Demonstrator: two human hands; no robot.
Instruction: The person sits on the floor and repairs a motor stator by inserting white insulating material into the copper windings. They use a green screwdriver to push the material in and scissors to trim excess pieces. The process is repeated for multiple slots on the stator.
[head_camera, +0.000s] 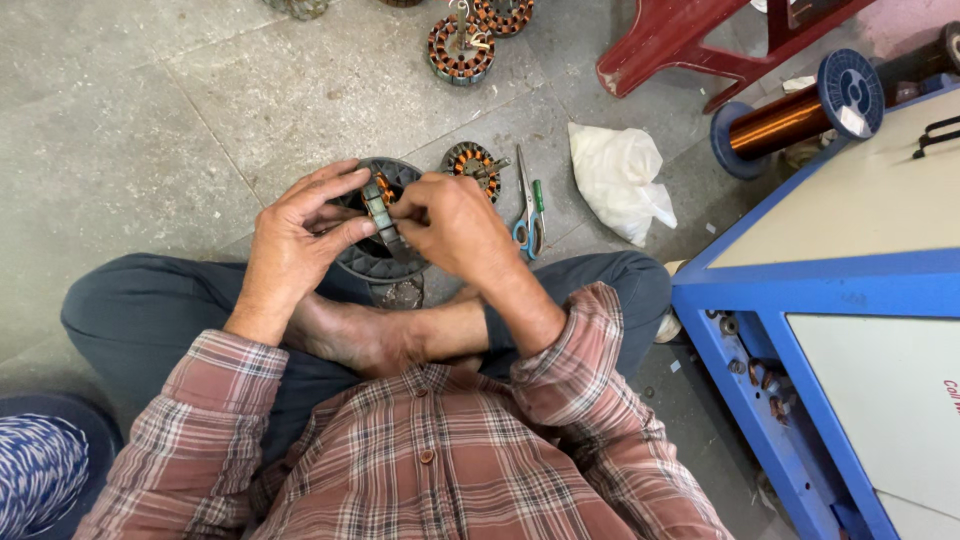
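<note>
I sit cross-legged on a stone floor. My left hand (296, 235) grips a small round stator (381, 203) with copper windings, held on edge. My right hand (452, 222) pinches at the top of that same stator, fingers closed on its winding. Both hands hover over a dark round ribbed housing (372, 262) lying on the floor in front of my bare feet. Much of the stator is hidden by my fingers.
Another wound stator (472, 162) lies just beyond my right hand, with scissors (530, 210) beside it. A white plastic bag (617, 180), a spool of copper wire (800, 113), a blue machine cabinet (830, 290), a red stool (700, 45) and more stators (462, 48) surround me.
</note>
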